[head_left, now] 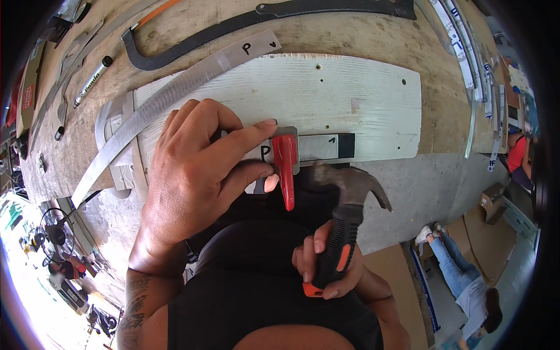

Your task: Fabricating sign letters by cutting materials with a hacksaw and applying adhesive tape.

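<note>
Red and slim, a lever [285,178] stands just right of the left hand's [224,160] thumb and index finger, its rounded end pointing back toward the body. It lies against a grey block [294,150], which the index fingertip appears to touch at its upper left corner. The thumb tip is close beside the lever, so the gap between thumb and index is narrow; whether the two pinch the block or only steady it, I cannot tell.

A strip [319,147] with a black end runs past the block, away to the right of the left hand. Beneath them is a white board [361,87], reaching beyond that hand and to its right, on the wooden worktop [449,76].

The right hand [328,265], nearer the body and lower right of the left one, is wrapped round the dark grip of a hammer [343,233]. The hammer's metal head is up beyond this hand, just right of the lever and apart from it.

Beyond the left hand, a long metal strip [175,100] slants across the board's left end, a marker [93,81] lies farther left, and a black bar [216,39] curves behind.
</note>
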